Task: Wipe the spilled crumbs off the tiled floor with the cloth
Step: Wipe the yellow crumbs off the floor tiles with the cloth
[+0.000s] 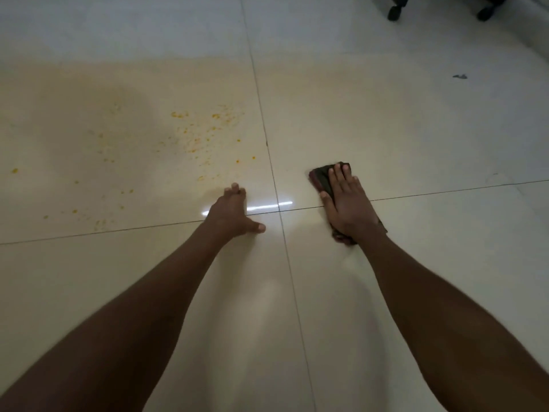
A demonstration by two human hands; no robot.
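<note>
Flat on the tiled floor [416, 138], both hands: right hand [346, 203] outspread over cloth [319, 176], left hand [233, 211] bare beside crumbs [193, 135].

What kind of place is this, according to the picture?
Probably an indoor room, perhaps an office: a glossy tiled floor and black chair casters at the far edge. The crumbs suggest that someone ate there.
</note>
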